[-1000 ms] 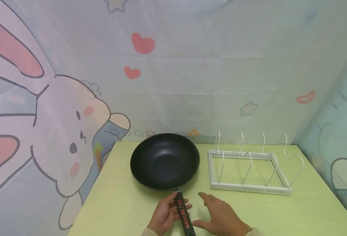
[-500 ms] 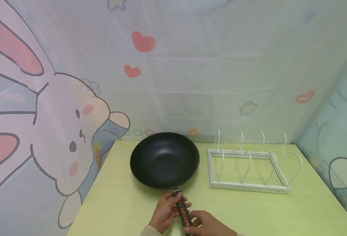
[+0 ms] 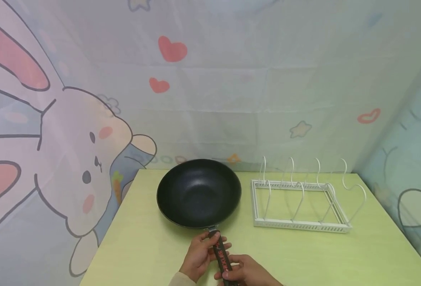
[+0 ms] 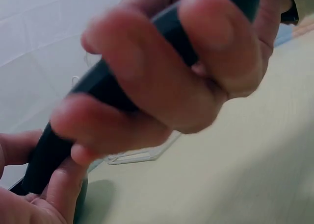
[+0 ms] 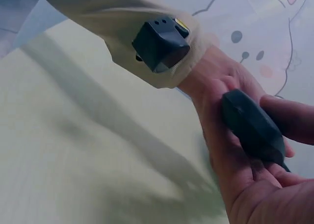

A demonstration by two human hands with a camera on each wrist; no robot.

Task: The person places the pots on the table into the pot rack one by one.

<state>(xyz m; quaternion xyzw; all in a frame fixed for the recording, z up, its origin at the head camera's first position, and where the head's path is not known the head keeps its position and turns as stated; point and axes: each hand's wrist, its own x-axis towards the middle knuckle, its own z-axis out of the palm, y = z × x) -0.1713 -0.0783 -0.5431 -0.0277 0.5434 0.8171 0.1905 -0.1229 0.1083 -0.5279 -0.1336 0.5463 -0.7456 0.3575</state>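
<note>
A black wok [image 3: 198,194] sits at the back left of the table in the head view, its cavity facing up and its long handle pointing toward me. My left hand [image 3: 198,256] holds the handle [image 3: 222,254] near the bowl, thumb on top and fingers beneath. Closer to the handle's end, my right hand [image 3: 247,272] grips it from the right. In the left wrist view, the right hand's fingers [image 4: 162,87] curl round the dark handle [image 4: 93,87]. The right wrist view shows the handle's blunt end [image 5: 252,128] over my left palm; the bowl is out of that view.
Right of the wok stands a white wire rack [image 3: 301,225] with a rectangular base and several upright curved dividers. The pale yellow-green table [image 3: 135,254] meets a printed cloth backdrop [image 3: 214,99] behind. A small black camera [image 5: 162,45] is strapped to the left sleeve.
My right hand has come leftward from open beside the handle and closed round its end. The left thumb has moved onto the handle's top. The wok and rack stay put.
</note>
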